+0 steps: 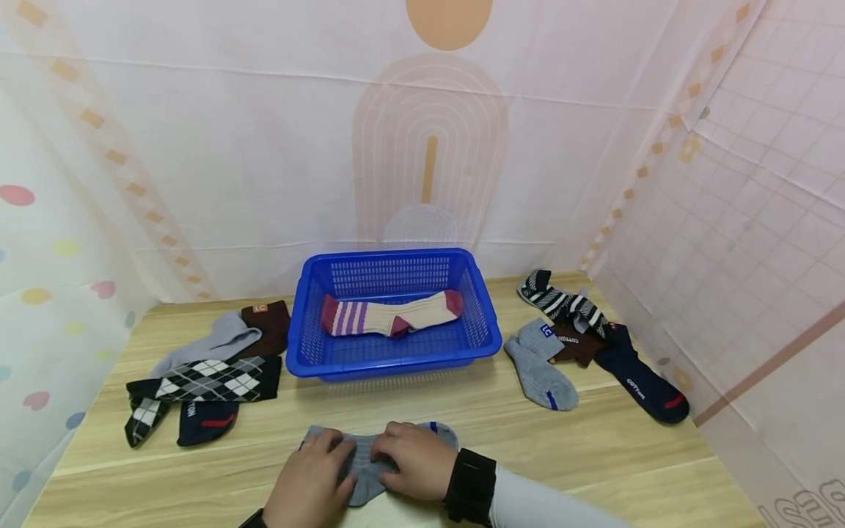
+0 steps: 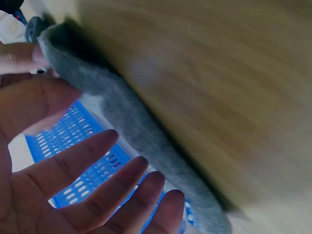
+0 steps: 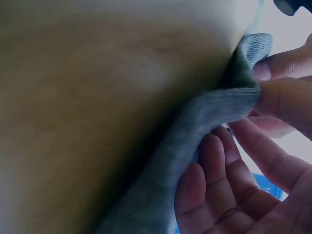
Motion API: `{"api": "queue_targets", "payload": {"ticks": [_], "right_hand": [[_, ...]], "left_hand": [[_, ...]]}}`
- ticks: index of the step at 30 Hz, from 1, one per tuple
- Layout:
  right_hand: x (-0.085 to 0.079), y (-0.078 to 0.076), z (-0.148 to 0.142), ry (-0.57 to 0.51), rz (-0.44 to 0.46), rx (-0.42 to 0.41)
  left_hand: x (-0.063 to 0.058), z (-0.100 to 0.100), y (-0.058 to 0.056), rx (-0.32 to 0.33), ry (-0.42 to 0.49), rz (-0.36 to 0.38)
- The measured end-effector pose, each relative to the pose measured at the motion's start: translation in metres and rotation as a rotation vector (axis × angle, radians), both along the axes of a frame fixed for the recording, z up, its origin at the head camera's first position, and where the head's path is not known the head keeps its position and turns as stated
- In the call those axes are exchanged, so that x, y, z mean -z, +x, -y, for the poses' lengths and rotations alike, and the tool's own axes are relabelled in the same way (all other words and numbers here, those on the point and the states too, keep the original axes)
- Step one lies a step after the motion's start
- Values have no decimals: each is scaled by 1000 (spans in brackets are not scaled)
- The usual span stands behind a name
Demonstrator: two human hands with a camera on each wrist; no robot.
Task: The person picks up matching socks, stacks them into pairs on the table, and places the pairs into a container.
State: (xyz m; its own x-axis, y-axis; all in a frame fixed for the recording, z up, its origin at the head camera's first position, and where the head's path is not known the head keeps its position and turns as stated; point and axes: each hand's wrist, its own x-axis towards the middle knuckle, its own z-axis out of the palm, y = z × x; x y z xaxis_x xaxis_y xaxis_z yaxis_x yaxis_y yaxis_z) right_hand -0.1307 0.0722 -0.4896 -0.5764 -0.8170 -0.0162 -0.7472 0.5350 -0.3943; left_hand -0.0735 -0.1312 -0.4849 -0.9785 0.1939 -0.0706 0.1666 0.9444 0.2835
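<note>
A grey sock (image 1: pixel 361 469) with a small blue mark near its right end lies on the table in front of me. My left hand (image 1: pixel 313 477) rests on its left part, its loosely spread fingers touching the cloth in the left wrist view. On the right part lies my right hand (image 1: pixel 419 460), thumb tip against a raised fold of the grey sock (image 3: pixel 219 105) in the right wrist view. The two thumbs are close together. Behind the hands stands a blue plastic basket (image 1: pixel 396 364), holding a cream sock (image 1: pixel 376 317) with purple stripes and maroon ends.
Left of the basket lie a black-and-white argyle sock (image 1: pixel 221 378), a light grey sock (image 1: pixel 205 345), a brown sock (image 1: pixel 267 326) and a navy sock (image 1: pixel 207 423). To its right are a grey sock (image 1: pixel 541 370), a striped sock (image 1: pixel 561 301), a brown sock (image 1: pixel 574 343) and a navy sock (image 1: pixel 643 381).
</note>
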Motion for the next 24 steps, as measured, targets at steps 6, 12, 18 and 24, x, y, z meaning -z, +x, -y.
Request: {"api": "queue_targets", "payload": {"ticks": [6,12,18,24], "right_hand": [[0,-1,-14,32,34,52],[4,-3,-30,28,71,78],[4,-7,-42,-8,97,90],[2,-11,-50,3,100,105]], "left_hand": [[2,7,-2,16,1,51],[3,11,-3,44,14,63],[6,14,-5,70,27,50],[8,19,-6,125,39,10]]}}
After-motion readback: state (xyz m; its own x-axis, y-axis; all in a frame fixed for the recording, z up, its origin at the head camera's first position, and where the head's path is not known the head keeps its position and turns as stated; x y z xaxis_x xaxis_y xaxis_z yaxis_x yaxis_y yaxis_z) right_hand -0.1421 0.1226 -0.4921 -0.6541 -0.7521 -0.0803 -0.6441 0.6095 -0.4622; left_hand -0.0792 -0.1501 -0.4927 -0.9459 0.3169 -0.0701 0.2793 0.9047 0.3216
